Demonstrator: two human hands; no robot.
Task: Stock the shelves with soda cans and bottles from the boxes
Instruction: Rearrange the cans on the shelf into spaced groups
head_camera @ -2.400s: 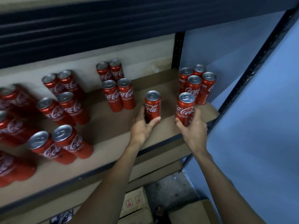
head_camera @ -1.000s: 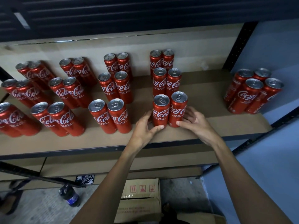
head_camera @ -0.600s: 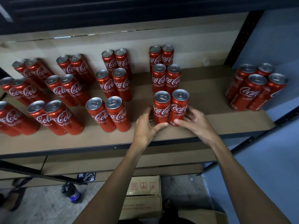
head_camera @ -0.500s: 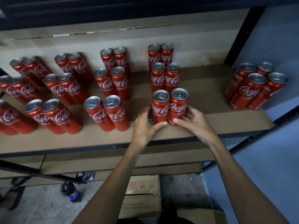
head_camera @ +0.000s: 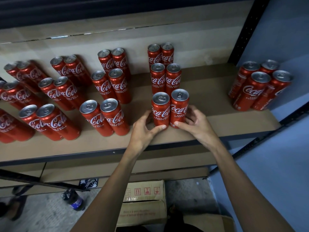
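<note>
Two tall red Coca-Cola cans stand side by side near the front edge of the brown shelf board [head_camera: 209, 104]. My left hand [head_camera: 143, 129] wraps the base of the left can [head_camera: 160, 109], thumb across its front. My right hand [head_camera: 195, 123] holds the base of the right can [head_camera: 179, 106] the same way. Both cans are upright and touch each other. Behind them stand two more pairs of cans [head_camera: 165, 77] in a column toward the back wall.
Several paired cans [head_camera: 103, 114] fill the shelf to the left. A cluster of cans [head_camera: 257, 87] stands at the right end by the black upright post [head_camera: 242, 34]. Below on the floor are a cardboard box [head_camera: 143, 198] and a dark bottle [head_camera: 73, 198].
Both hands brought the two cans leftward from the right cluster and set them together in front of the column; in the last half second the hands have barely moved.
</note>
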